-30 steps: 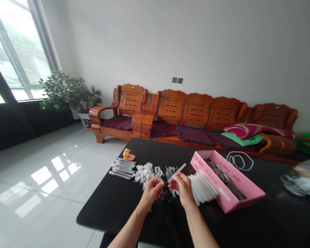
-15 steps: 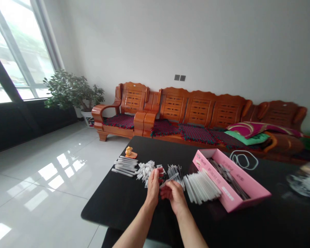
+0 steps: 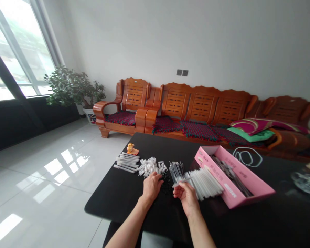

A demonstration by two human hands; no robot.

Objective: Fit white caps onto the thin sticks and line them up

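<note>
My right hand (image 3: 187, 196) pinches a slim whitish pen barrel (image 3: 182, 182), held tilted over the table. My left hand (image 3: 151, 187) is lowered at the near edge of a heap of white pen caps (image 3: 151, 166), beside a scatter of small black pieces (image 3: 166, 185). Its fingers are curled together, and what they pinch, if anything, is hidden. Beyond my right hand lies a bundle of thin pen refills (image 3: 176, 168). A row of white pen barrels (image 3: 206, 182) spreads to its right. Capped-looking white pens (image 3: 127, 161) lie in a row at the left.
A pink box (image 3: 231, 191) holding dark sticks stands right on the black table (image 3: 113, 196). Behind it lie white loops (image 3: 259, 162). An orange duck-like figure (image 3: 130, 148) sits at the far left edge. A clear plastic bag (image 3: 306, 179) is far right; a wooden sofa (image 3: 175, 103) stands behind.
My hands have parted. The left has gone down to the small black pieces by the caps; the right has moved right, still holding the barrel. The view has shifted slightly.
</note>
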